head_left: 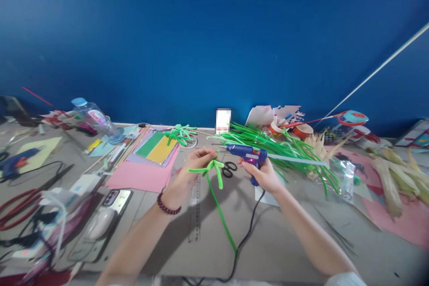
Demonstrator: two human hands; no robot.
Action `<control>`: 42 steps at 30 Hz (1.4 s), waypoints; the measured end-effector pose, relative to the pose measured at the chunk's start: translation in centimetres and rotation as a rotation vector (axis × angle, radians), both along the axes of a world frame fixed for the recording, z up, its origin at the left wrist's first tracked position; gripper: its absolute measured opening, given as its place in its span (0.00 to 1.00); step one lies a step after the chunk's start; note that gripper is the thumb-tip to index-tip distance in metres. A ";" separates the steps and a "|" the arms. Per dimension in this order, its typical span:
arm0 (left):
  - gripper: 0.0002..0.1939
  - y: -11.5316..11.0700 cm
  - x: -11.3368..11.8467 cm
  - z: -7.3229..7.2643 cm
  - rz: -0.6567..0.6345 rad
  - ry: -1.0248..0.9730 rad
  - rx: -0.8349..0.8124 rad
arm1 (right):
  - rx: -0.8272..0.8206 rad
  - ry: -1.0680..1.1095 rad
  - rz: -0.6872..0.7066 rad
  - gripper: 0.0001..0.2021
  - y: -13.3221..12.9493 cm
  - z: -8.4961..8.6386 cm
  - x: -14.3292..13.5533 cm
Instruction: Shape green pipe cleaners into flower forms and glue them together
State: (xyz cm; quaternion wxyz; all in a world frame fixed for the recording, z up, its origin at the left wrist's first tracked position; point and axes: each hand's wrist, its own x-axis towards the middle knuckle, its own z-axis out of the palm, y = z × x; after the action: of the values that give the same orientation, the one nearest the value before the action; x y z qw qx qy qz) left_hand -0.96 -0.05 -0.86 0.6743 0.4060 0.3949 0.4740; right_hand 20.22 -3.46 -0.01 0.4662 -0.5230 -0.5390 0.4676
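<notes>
My left hand (198,164) pinches a bright green pipe-cleaner piece (219,174) with several short arms spreading from its top. Its long green stem (219,210) slants down to the right over the table. In my right hand (263,172) is a blue hot glue gun (250,154), its nozzle pointing left, just short of the fingertips of my left hand. A long whitish glue stick (298,160) juts out of the gun's back. The gun's dark cord (250,230) runs down to the table's front edge. Black-handled scissors (229,169) lie behind, between the hands.
A clear ruler (195,214) lies below my left hand. Pink paper (140,176) and coloured sheets (156,147) are to the left, near a phone (112,205) and a plastic bottle (95,118). Green pipe cleaners (278,147) are heaped at back right, corn husks (389,178) far right.
</notes>
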 end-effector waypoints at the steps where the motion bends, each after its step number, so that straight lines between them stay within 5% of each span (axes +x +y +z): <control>1: 0.09 0.0 0.0 0.0 0.006 0.010 0.000 | -0.006 0.025 0.008 0.17 0.1 -0.1 0.0; 16: 0.10 0.1 -0.1 0.1 0.032 0.038 0.013 | -0.054 0.236 0.097 0.13 1.0 -0.7 0.8; 30: 0.09 -0.9 0.0 2.3 0.032 -0.028 -0.004 | -0.001 -0.017 0.038 0.22 0.7 -0.6 1.1; 36: 0.09 0.2 -0.6 1.1 0.083 -0.105 0.011 | -0.150 0.159 0.124 0.29 0.1 -1.0 3.6; 42: 0.10 0.7 -0.9 0.9 0.122 -0.124 0.005 | -0.386 0.173 0.131 0.34 -2.3 -4.1 7.4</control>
State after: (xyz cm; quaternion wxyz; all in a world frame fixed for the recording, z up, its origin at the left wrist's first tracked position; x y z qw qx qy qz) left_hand -1.88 0.64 0.03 0.6663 0.3526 0.3754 0.5392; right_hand 27.60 -5.80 -4.07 0.3707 -0.5243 -0.4303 0.6344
